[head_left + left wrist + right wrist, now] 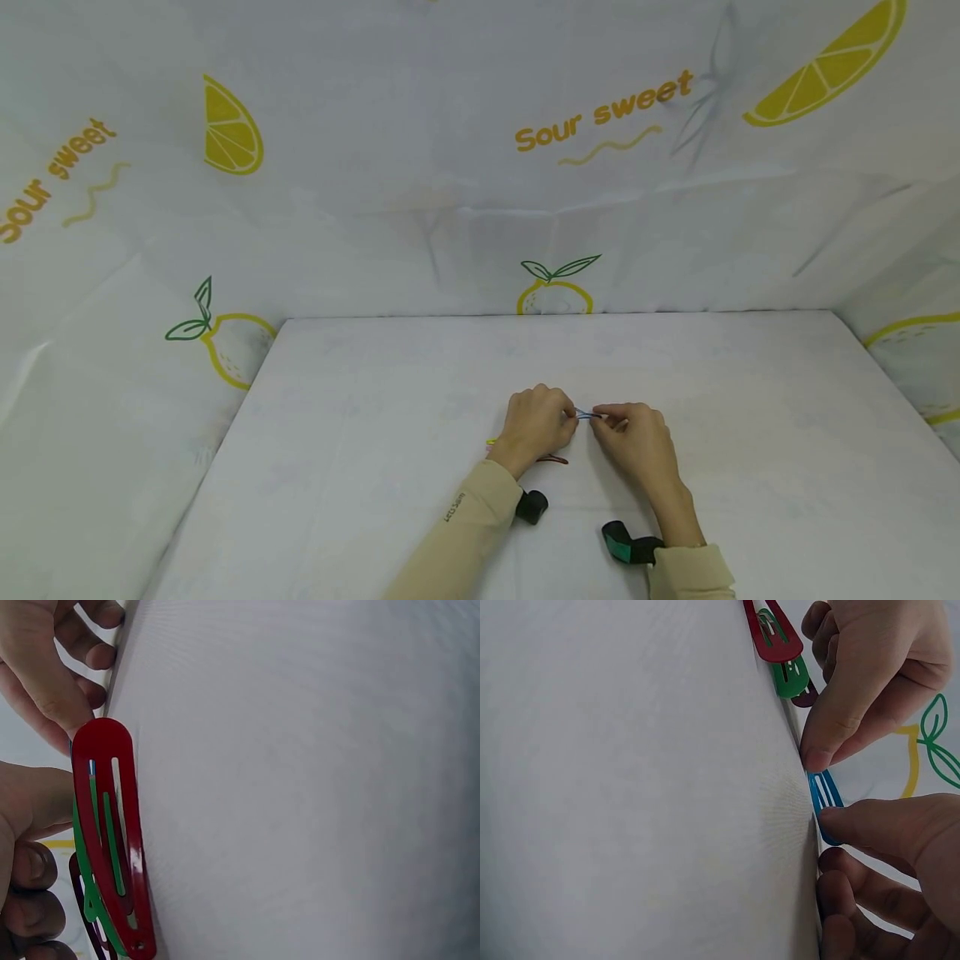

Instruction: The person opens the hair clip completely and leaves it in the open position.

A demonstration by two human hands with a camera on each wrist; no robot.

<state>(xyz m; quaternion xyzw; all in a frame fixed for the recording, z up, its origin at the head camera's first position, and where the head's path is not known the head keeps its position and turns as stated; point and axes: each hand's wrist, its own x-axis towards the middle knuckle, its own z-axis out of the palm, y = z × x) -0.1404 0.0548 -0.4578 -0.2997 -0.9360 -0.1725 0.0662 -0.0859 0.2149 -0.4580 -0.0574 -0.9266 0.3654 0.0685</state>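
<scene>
A blue snap hair clip [587,414] is held between the two hands, low over the table. My left hand [537,421] pinches one end of it between thumb and finger. At the other end, my right hand [636,437] has thumb and forefinger on it; the right wrist view shows the slotted blue middle between the fingertips. Beside the left hand lie a red hair clip [135,847], a green one [81,836] partly behind it, and a dark maroon one [807,698]. In the head view, the left hand and wrist hide part of this group.
A yellow piece [491,442] peeks out left of the left wrist. Black wrist straps [532,507] hang under both forearms. The white table [360,467] meets a lemon-printed cloth wall [420,250] at its back edge.
</scene>
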